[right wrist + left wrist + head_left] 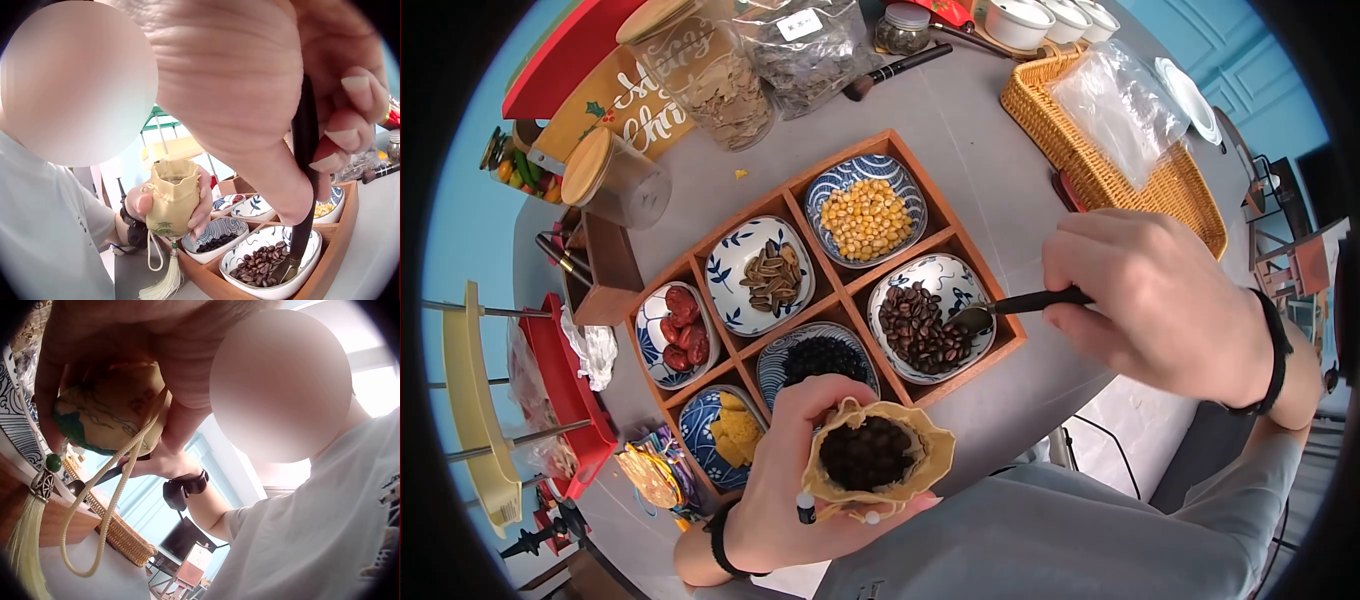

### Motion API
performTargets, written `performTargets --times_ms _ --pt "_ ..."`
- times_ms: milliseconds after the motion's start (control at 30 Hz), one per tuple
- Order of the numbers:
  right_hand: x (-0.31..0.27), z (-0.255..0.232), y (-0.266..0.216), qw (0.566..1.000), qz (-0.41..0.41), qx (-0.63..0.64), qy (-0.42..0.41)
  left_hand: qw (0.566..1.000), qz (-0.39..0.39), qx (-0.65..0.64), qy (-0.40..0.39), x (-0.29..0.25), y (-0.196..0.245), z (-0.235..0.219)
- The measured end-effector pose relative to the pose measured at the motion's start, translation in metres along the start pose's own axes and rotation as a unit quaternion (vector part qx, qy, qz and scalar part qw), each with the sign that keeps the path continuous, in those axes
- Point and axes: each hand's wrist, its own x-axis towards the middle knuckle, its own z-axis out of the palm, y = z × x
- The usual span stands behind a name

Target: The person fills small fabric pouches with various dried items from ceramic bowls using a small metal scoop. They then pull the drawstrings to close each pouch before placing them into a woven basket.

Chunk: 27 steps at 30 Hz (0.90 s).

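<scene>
My left hand point(790, 490) holds a small yellow drawstring pouch point(935, 450) upright, its mouth spread wide and dark coffee beans point(865, 455) inside. A cord and a pale tassel point(164, 278) hang from the pouch. My right hand point(1150, 295) grips the black handle of a spoon point(1040, 300), whose metal bowl dips into the coffee beans point(920, 325) in a patterned white dish point(905, 268). That dish sits in the near right compartment of a wooden divided tray point(990, 262). Beside it, close behind the pouch, is a dish of black beans point(825, 357).
Other dishes in the tray hold corn kernels point(865, 218), striped seeds point(772, 278), red dates point(685, 330) and yellow pieces point(735, 430). A wicker basket point(1040, 110) with a plastic bag stands at the right. Glass jars point(725, 100), a bag of dried leaves point(810, 60) and a brush point(900, 70) lie behind.
</scene>
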Motion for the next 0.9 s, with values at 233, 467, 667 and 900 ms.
performTargets --times_ms 233,467,667,900 --pt "0.002 0.01 0.013 0.991 0.093 0.087 -0.041 1.0 -0.004 -0.017 0.007 0.0 -0.001 0.001" --pt "-0.007 0.044 0.019 0.983 0.109 0.15 -0.013 1.0 -0.01 -0.014 0.009 0.0 -0.001 0.002" --pt "-0.016 0.052 0.018 0.986 0.08 0.144 0.017 0.999 -0.016 -0.034 0.015 0.0 0.0 0.003" --pt "-0.016 0.061 0.021 0.974 0.102 0.2 0.018 0.999 -0.015 -0.041 0.01 0.001 0.001 0.004"
